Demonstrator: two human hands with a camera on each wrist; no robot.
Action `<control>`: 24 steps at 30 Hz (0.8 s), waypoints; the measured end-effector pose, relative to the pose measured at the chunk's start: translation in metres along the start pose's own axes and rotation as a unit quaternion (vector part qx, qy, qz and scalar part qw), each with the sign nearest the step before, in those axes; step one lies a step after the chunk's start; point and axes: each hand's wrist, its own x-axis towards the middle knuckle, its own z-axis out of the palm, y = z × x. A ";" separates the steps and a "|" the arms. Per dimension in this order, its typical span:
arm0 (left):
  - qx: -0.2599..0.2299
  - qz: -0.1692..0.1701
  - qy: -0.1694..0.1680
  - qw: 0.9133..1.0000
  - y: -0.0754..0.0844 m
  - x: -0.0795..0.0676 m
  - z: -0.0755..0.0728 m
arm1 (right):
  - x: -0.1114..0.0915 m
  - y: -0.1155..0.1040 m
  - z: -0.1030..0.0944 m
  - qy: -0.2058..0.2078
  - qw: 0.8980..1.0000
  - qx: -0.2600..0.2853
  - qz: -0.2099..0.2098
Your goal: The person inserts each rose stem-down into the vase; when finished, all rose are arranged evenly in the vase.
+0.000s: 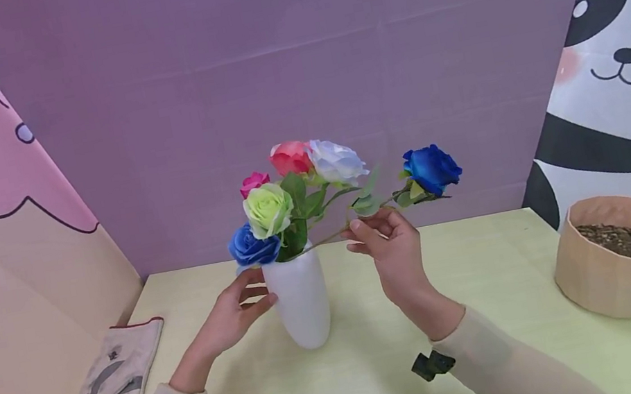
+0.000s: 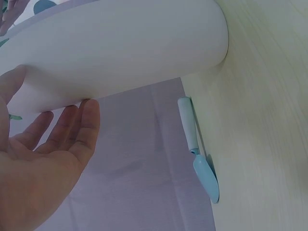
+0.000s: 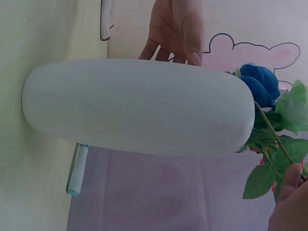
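Observation:
A white vase (image 1: 301,305) stands upright on the table, holding several artificial roses, among them a light green rose (image 1: 269,210), a white rose (image 1: 337,161) and a blue rose (image 1: 254,244). My left hand (image 1: 237,313) holds the vase's upper left side, thumb in front and fingers reaching toward the back. With thumb and fingers, my right hand (image 1: 390,247) pinches the stem of another blue rose (image 1: 433,170). That stem slants from the vase mouth out to the right, its bloom beyond my hand. The stem's lower end is hidden.
Work gloves (image 1: 115,391) lie at the table's left edge. A tan pot (image 1: 613,285) with dark, soil-like filling stands at the right. A light blue trowel (image 2: 198,149) lies near the table edge behind the vase. A purple cloth (image 1: 290,53) hangs at the back.

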 end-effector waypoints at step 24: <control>-0.003 -0.013 0.003 1.000 0.002 -0.001 0.001 | 0.010 0.019 0.025 -0.033 0.996 -0.082 -0.020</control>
